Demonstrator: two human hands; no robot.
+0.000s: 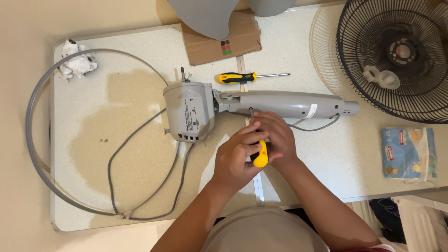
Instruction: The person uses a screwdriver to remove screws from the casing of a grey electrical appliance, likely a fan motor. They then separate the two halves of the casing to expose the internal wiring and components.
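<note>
While both hands, left hand (238, 156) and right hand (279, 140), clench the yellow-handled screwdriver (260, 150), its shaft meets the grey fan neck (284, 103) squarely for leverage.

My left hand (238, 156) and right hand (279, 140) are pressed together at the near centre of the scene, fingers curled in a closed grip. Both wrists are bent inward. My bare forearms run from the near edge, converging as they extend far.

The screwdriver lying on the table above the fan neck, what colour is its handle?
Yellow with black bands on the handle of the screwdriver, seen clearly in the head view.
</note>
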